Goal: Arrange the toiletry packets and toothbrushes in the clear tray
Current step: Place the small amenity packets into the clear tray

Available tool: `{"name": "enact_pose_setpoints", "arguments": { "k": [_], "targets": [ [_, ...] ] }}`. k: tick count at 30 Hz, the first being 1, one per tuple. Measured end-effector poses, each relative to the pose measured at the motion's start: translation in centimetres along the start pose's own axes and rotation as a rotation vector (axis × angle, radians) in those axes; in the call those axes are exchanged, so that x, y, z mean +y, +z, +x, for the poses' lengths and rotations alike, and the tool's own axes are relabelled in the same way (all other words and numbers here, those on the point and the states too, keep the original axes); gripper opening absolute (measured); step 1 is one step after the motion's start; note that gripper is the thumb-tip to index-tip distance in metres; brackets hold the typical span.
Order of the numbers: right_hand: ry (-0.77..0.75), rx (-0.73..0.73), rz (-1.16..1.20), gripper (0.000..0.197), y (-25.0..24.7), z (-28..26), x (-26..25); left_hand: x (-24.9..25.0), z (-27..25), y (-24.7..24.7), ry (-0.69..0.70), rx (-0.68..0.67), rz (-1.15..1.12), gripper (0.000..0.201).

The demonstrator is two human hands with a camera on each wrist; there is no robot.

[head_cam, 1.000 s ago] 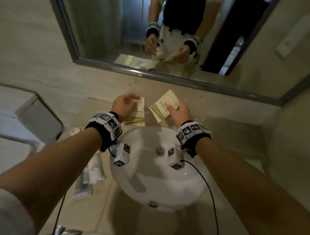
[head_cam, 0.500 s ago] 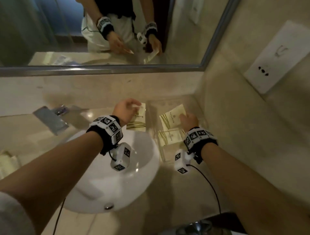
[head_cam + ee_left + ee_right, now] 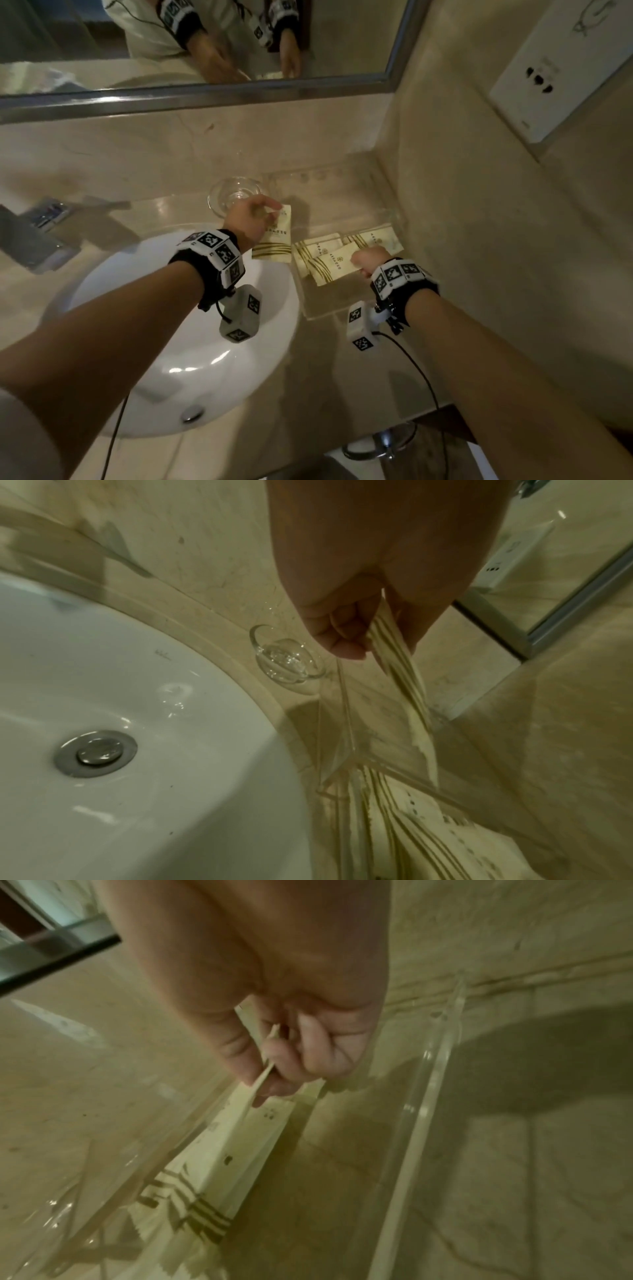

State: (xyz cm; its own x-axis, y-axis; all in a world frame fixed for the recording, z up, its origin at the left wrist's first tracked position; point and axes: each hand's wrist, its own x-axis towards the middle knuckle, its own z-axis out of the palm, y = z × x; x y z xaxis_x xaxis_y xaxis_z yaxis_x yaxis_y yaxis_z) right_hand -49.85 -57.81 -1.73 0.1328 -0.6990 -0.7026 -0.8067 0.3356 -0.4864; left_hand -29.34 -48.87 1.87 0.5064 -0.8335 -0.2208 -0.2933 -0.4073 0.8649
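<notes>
A clear tray (image 3: 387, 209) stands on the beige counter in the corner, right of the sink. Several cream packets with gold stripes (image 3: 317, 245) lie inside it. My right hand (image 3: 368, 260) pinches one cream packet (image 3: 334, 265) low over those packets; in the right wrist view thumb and fingers (image 3: 274, 1069) clamp its edge (image 3: 265, 1073) inside the tray (image 3: 438, 1053). My left hand (image 3: 251, 219) grips another striped packet (image 3: 275, 240) just left of the tray, hanging down from the fingers (image 3: 342, 631) in the left wrist view (image 3: 400, 674). No toothbrush shows.
A white round sink (image 3: 178, 342) fills the lower left, its drain (image 3: 94, 752) near my left arm. A small glass dish (image 3: 234, 197) sits behind my left hand. A mirror (image 3: 191, 44) runs along the back wall and a wall socket (image 3: 548, 75) is at the right.
Both hands moved right from over the sink to the tray. The right hand's packet has come down onto the packets in the tray; the left hand's packet has neared the tray's left wall.
</notes>
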Motion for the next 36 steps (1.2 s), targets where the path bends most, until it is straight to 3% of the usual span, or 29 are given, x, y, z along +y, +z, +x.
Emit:
{"name": "enact_pose_setpoints", "arguments": {
  "k": [3, 5, 8, 19, 23, 28, 31, 36],
  "targets": [
    [-0.015, -0.029, 0.032, 0.014, 0.7, 0.0, -0.2, -0.7, 0.2, 0.1, -0.026, 0.006, 0.006, 0.018],
    [-0.014, -0.005, 0.060, 0.033, 1.3, 0.1, -0.6, -1.1, 0.2, -0.1, -0.051, 0.012, -0.007, 0.018],
    [0.003, 0.017, 0.141, 0.043, 2.3, 0.4, -0.9, -1.5, 0.2, -0.4, -0.054, 0.024, 0.000, 0.017],
    [-0.041, 0.121, 0.341, 0.042, 3.7, 1.0, -0.9, -2.3, 0.0, -1.3, -0.076, 0.050, 0.001, 0.017],
    [-0.072, 0.200, 0.216, 0.036, 3.4, 0.2, -1.1, -1.3, -0.3, -1.4, -0.057, 0.027, 0.010, 0.018],
    [-0.151, 0.225, -0.059, 0.043, 2.5, -1.4, -1.7, 0.3, -0.6, -1.2, 0.036, -0.033, 0.035, 0.019],
    [-0.251, 0.216, -0.116, 0.041, 1.5, -2.5, -2.4, 1.0, -0.6, -1.0, 0.082, -0.075, 0.047, 0.032],
    [-0.575, 0.127, 0.127, 0.029, 0.8, -4.7, -4.5, 2.5, -1.2, -0.5, 0.148, -0.270, 0.225, 0.071]
  ]
}}
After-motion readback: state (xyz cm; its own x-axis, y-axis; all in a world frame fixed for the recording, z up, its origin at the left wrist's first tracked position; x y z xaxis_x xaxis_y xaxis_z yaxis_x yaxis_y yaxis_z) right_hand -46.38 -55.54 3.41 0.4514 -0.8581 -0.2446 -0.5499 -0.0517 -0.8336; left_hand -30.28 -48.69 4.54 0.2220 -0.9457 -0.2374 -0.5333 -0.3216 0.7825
